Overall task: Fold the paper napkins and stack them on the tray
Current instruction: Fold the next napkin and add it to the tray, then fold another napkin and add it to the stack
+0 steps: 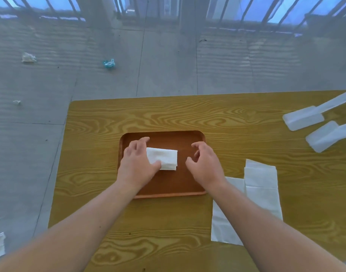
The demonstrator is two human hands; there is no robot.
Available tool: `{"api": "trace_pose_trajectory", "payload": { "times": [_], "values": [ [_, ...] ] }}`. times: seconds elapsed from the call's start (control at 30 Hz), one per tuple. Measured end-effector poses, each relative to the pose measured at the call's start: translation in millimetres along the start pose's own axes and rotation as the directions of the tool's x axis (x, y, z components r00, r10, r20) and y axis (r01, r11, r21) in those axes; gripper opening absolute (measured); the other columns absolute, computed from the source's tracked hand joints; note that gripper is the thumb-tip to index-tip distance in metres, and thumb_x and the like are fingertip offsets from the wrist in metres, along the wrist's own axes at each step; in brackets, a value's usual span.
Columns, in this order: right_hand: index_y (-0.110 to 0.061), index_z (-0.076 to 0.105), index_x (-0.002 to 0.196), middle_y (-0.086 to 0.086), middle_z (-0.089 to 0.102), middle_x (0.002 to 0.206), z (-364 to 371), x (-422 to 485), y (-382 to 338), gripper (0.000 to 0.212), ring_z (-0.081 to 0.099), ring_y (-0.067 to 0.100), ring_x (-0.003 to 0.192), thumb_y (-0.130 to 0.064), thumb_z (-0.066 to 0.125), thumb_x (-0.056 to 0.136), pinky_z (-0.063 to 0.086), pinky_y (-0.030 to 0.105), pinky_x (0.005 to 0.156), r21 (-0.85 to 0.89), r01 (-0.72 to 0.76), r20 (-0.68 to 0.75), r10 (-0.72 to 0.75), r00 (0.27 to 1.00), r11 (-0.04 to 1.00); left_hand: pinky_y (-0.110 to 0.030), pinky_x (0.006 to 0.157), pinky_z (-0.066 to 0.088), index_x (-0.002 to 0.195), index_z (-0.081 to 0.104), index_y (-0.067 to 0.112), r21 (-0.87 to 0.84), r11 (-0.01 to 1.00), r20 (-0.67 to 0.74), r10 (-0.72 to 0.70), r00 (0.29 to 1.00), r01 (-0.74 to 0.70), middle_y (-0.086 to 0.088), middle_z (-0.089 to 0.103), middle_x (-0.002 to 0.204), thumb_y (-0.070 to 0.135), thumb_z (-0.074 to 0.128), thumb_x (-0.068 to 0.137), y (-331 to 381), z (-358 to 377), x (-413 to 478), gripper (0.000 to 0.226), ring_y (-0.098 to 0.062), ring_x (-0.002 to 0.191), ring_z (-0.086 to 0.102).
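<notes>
Yellow wood-grain counter (168,114), pale grey tiled floor (168,61) beyond it, barred windows (246,12) along the far side glowing blue, crumpled white scrap (28,57) and blue scrap (109,63) lying apart on the floor at left

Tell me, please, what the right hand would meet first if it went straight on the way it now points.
Probably the folded white paper napkin on the brown wooden tray, pressed by the left hand; how high the right hand hovers is unclear.

Left hand (137,161) rests on left end of folded napkin (165,158) in tray (178,182) on desk (168,114). Right hand (205,163) hovers just right of it, loosely curled, empty. Flat napkins (262,185) lie near right.
</notes>
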State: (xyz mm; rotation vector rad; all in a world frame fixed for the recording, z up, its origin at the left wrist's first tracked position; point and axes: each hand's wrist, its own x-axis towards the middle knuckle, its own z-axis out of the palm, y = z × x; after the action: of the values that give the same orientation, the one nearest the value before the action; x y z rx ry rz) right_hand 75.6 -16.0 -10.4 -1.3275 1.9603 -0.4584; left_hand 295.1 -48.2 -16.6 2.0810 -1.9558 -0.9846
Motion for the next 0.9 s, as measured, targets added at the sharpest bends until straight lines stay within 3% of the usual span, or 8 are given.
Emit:
{"api": "trace_pose_trajectory", "payload": {
  "times": [0.17, 0.33, 0.47, 0.57, 0.73, 0.9],
  "values": [
    [-0.017, 0.062, 0.12, -0.003, 0.06, 0.101, -53, -26, 70, 0.027, 0.058, 0.02, 0.096, -0.02, 0.065, 0.092, 0.05, 0.035, 0.081, -0.029, -0.141, -0.206, 0.132, 0.97, 0.99, -0.027, 0.093, 0.042, 0.125, 0.065, 0.023, 0.076, 0.943, 0.035, 0.322, 0.946, -0.324, 0.004, 0.063, 0.127, 0.033, 0.07, 0.093, 46, 22, -17, 0.034, -0.02, 0.12, 0.055],
    [-0.022, 0.059, 0.111, -0.013, 0.053, 0.091, -94, -66, 141, 0.02, 0.057, 0.016, 0.089, -0.028, 0.066, 0.093, 0.049, 0.036, 0.075, -0.106, -0.22, -0.231, 0.191, 0.954, 0.97, -0.027, 0.088, 0.049, 0.118, 0.069, 0.024, 0.081, 0.805, 0.244, 0.556, 0.795, -0.588, 0.006, 0.069, 0.113, 0.038, 0.062, 0.097, 109, 66, -38, 0.026, -0.016, 0.109, 0.062],
    [-0.03, 0.056, 0.096, -0.015, 0.055, 0.086, -99, -92, 173, 0.013, 0.054, 0.006, 0.079, -0.041, 0.062, 0.093, 0.044, 0.027, 0.063, -0.213, -0.118, -0.114, 0.095, 0.989, 0.97, -0.028, 0.087, 0.051, 0.123, 0.068, 0.031, 0.071, 0.732, 0.413, 0.596, 0.688, -0.677, 0.01, 0.068, 0.123, 0.041, 0.058, 0.1, 145, 109, -56, 0.028, -0.014, 0.114, 0.063],
    [-0.03, 0.056, 0.095, -0.015, 0.055, 0.091, -94, -103, 185, 0.019, 0.053, 0.01, 0.084, -0.048, 0.06, 0.093, 0.047, 0.028, 0.07, -0.291, -0.024, -0.056, 0.008, 0.998, 0.956, -0.034, 0.093, 0.055, 0.127, 0.068, 0.03, 0.089, 0.695, 0.496, 0.59, 0.637, -0.713, 0.008, 0.068, 0.128, 0.041, 0.055, 0.102, 162, 132, -64, 0.031, -0.016, 0.115, 0.064],
    [-0.022, 0.055, 0.105, -0.004, 0.054, 0.104, -84, -112, 195, 0.04, 0.048, 0.018, 0.096, -0.055, 0.065, 0.085, 0.045, 0.031, 0.089, -0.421, -0.03, -0.041, 0.014, 0.999, 0.907, -0.029, 0.091, 0.051, 0.127, 0.068, 0.029, 0.106, 0.688, 0.492, 0.591, 0.639, -0.718, 0.009, 0.066, 0.131, 0.04, 0.056, 0.101, 174, 154, -71, 0.031, -0.014, 0.116, 0.063],
    [-0.02, 0.051, 0.095, -0.001, 0.054, 0.102, -82, -109, 195, 0.022, 0.045, 0.02, 0.095, -0.04, 0.058, 0.091, 0.045, 0.033, 0.087, -0.377, -0.088, -0.078, 0.063, 0.995, 0.922, -0.026, 0.09, 0.05, 0.125, 0.068, 0.03, 0.148, 0.715, 0.498, 0.543, 0.676, -0.683, 0.011, 0.065, 0.131, 0.041, 0.056, 0.1, 177, 161, -72, 0.03, -0.011, 0.118, 0.061]
  ]
}}
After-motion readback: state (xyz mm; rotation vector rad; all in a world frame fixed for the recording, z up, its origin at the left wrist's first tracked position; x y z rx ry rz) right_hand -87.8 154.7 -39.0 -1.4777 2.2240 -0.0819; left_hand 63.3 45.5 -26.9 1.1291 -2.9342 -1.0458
